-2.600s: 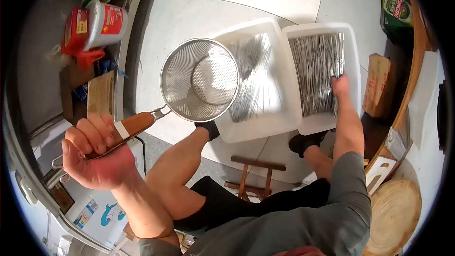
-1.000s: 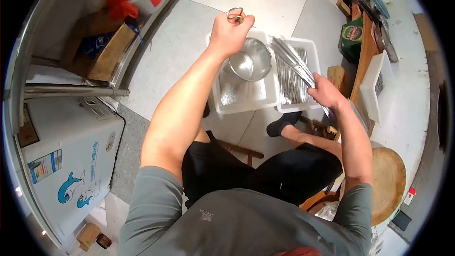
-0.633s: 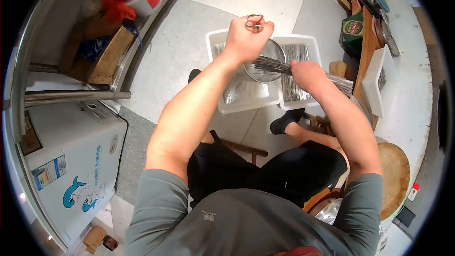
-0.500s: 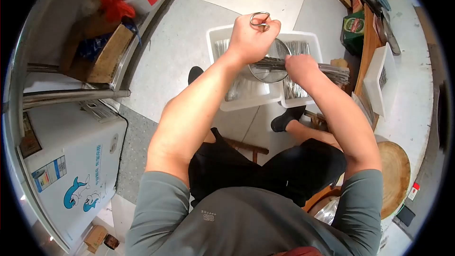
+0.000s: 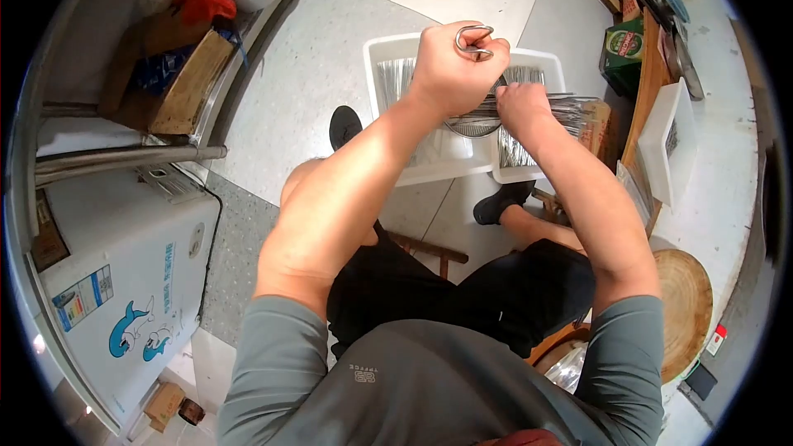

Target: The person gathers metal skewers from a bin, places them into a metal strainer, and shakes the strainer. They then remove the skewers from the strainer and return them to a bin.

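Observation:
My left hand [image 5: 459, 70] is closed around the handle of a round mesh strainer [image 5: 473, 126]. The handle's curled metal end sticks out above the fist. Beside it, my right hand [image 5: 523, 107] grips a bundle of thin metal skewers [image 5: 574, 107] lying sideways, their loose ends fanning to the right. The strainer hangs over the inner edges of two white plastic bins, partly covered by my hands. More skewers lie in the left bin [image 5: 372, 74] and in the right bin [image 5: 560, 74].
A chest freezer [image 5: 140, 281] and a shelf with a cardboard box [image 5: 186, 87] stand on the left. At right, a counter carries a round wooden board [image 5: 681, 310] and a tilted white tray [image 5: 661, 140]. A green box [image 5: 624, 54] sits beyond the bins.
My left hand and the strainer have shifted slightly right, closer to my right hand. The skewers in my right hand now spread wider at their right ends.

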